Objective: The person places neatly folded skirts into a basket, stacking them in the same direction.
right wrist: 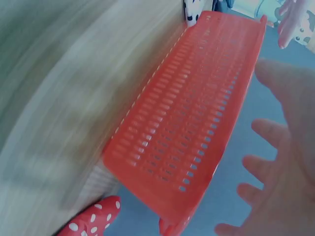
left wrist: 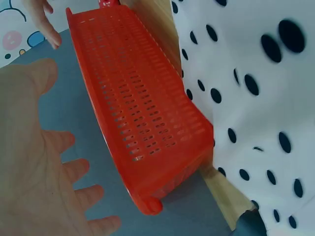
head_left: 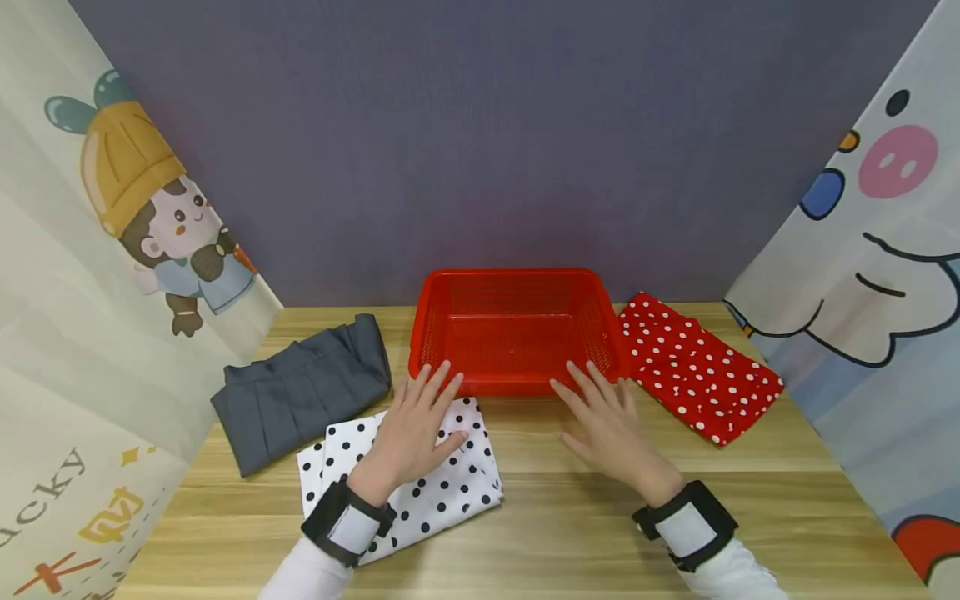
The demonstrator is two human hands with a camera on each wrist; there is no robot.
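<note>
A red plastic basket (head_left: 510,388) with slotted walls stands at the back middle of the wooden table, nothing inside it. My left hand (head_left: 411,440) hovers over a folded white cloth with black dots (head_left: 450,492), its fingers spread toward the basket's near left corner. Fingers straight and apart, my right hand (head_left: 611,433) is above the bare wood near the basket's front right. Neither hand holds anything. Both wrist views show the basket's slotted front wall (left wrist: 133,98) apart from the palms.
Left of the basket lies a folded dark grey cloth (head_left: 303,387). A folded red cloth with white dots (head_left: 697,367) lies against its right side. Behind stands a grey-purple wall (head_left: 495,142), with printed curtains (head_left: 67,275) at both sides.
</note>
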